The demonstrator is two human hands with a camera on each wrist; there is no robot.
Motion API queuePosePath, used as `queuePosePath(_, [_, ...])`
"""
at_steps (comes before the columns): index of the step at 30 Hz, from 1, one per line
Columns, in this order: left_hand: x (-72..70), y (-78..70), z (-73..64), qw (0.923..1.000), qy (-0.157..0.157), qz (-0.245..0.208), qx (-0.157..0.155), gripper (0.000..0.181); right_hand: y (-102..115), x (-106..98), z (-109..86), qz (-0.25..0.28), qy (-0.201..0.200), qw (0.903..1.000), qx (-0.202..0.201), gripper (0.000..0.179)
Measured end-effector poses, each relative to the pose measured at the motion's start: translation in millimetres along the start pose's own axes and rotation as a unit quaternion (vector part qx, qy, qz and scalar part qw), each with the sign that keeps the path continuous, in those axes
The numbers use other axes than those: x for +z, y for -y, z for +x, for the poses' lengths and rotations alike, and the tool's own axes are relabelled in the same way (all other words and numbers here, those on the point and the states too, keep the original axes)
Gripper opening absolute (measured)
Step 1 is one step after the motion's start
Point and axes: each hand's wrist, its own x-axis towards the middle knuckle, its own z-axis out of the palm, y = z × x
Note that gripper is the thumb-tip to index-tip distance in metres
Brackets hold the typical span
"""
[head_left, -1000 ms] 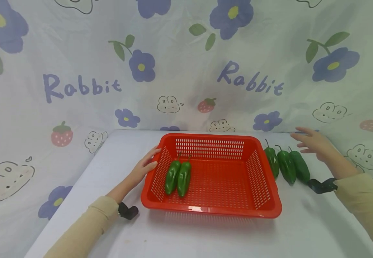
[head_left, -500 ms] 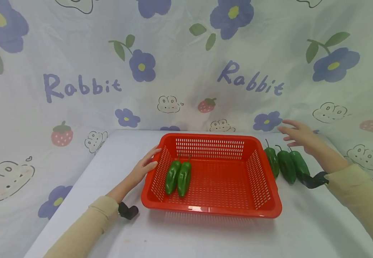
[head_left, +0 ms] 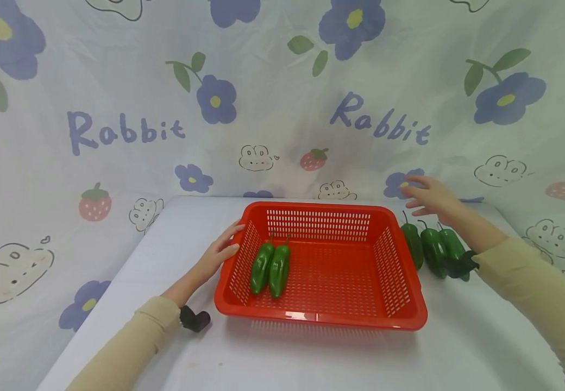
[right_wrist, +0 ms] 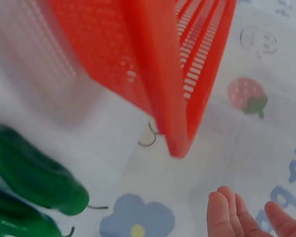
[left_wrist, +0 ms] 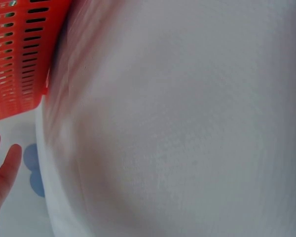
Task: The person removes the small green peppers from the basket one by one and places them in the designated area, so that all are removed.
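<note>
While the left hand (head_left: 219,252) lies at the left rim of the red perforated plastic basket (head_left: 319,319), the right hand (head_left: 431,198) hangs in the air off the basket's back right corner. Left fingers fairly straight, reaching over the rim in the head view, no curl round it; how firmly they press, cannot tell. Left wrist view catches only part of that hand, just beside the basket's slotted side. Right fingers extended and loosely spread, palm bare, nothing held; right wrist view shows them apart from both basket and peppers.

Basket sits upright on the white-covered table (head_left: 312,364). Inside, towards its left wall: two glossy jalapeño-type peppers, the left one (head_left: 261,269) and its neighbour (head_left: 280,271), side by side on the floor, stems pointing to the back. Outside, just right of the basket: three more in a row, namely the near-basket pepper (head_left: 412,247), the middle pepper (head_left: 432,247) and the outer pepper (head_left: 451,243), stems likewise backward. The black wrist fitting (head_left: 460,264) at the right cuff partly covers the latter two from the head camera.

Sleeves beige. Behind the table, a pale backdrop (head_left: 272,108) printed with flowers, strawberries, rabbit faces and "Rabbit"
</note>
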Motion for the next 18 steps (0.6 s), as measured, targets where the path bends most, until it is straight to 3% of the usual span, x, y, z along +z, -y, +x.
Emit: queuePosePath(18, [0.0,-1.4,0.1,1.0000,0.000,-0.005,-0.002,0.052,31.4,44.4,7.9,0.032,0.035,0.9985,-0.028,0.071])
